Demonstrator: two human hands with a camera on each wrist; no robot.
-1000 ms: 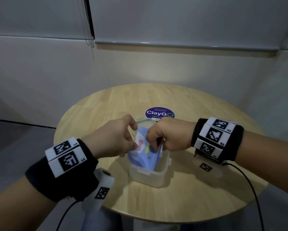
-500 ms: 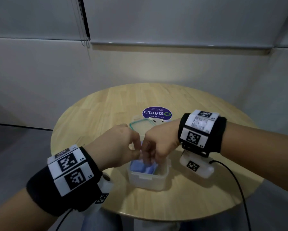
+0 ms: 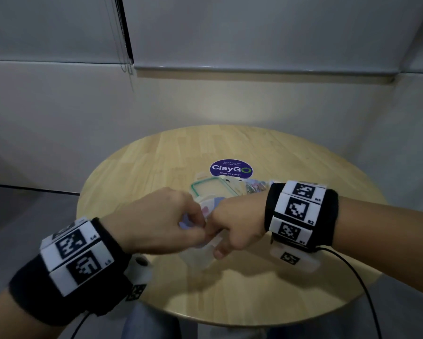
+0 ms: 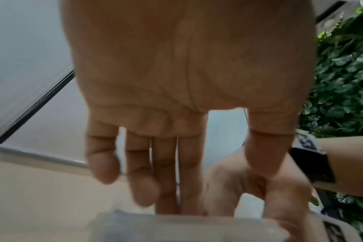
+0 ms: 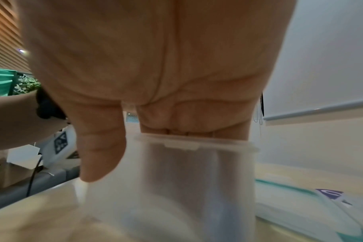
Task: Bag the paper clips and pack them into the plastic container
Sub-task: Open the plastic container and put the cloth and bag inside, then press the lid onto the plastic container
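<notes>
Nearest me, my left hand (image 3: 156, 221) and my right hand (image 3: 232, 228) meet knuckle to knuckle over the plastic container (image 3: 200, 258), which sits on the near middle of the round wooden table (image 3: 266, 289). From the left wrist view, my left fingers (image 4: 168, 180) reach fairly straight down toward the container's rim; whether they pinch anything I cannot tell. My right hand clamps the container wall, with 4 fingers dipped inside past the rim and the thumb (image 5: 100, 147) down the outside. The blue-and-pink bag (image 3: 209, 207) pokes up between the 2 hands, its lower part hidden by them, so I cannot say how deep it sits. Just beyond, the green-rimmed lid (image 3: 213, 192) lies flat on the table. To its right, a heap of coloured paper clips (image 3: 255, 186) peeks past my right wrist. Farther still sits the purple ClayGo sticker (image 3: 230, 169).
</notes>
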